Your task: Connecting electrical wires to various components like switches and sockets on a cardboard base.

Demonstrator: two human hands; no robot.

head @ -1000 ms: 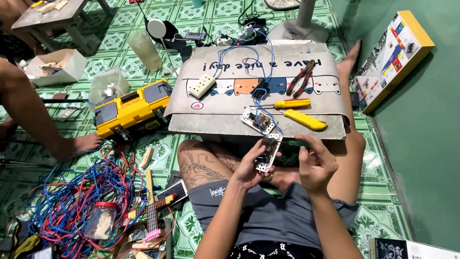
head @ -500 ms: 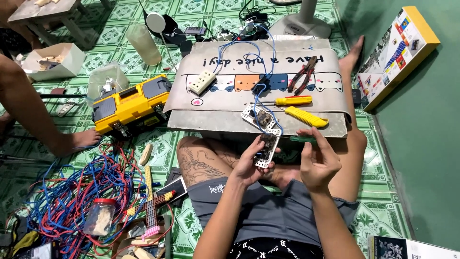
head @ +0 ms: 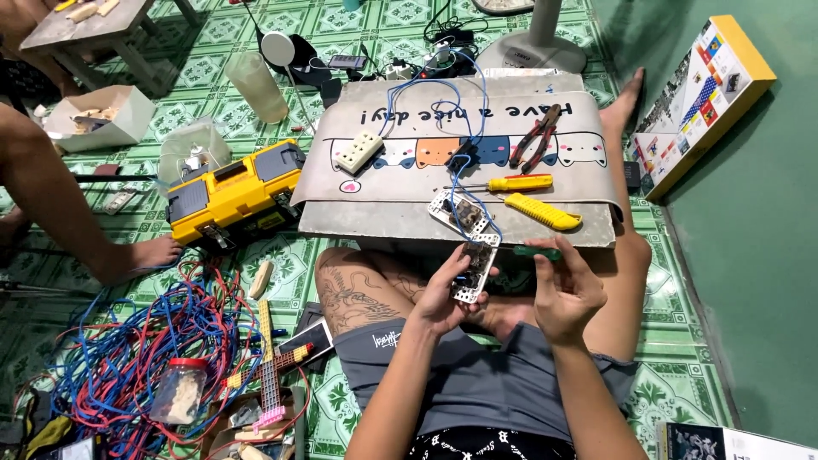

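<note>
My left hand [head: 443,298] pinches a white socket [head: 474,271] by its long edges, over my lap, at six o'clock from the mat [head: 409,183]. My right hand [head: 567,294] is curled round a green screwdriver [head: 537,252], tip toward the socket from three o'clock. The socket looks light, stiff plastic, probably brittle at its corners; I'd grip the rim, clear of the blue wire [head: 464,183] and exposed contacts. A second socket [head: 458,213] lies at twelve.
</note>
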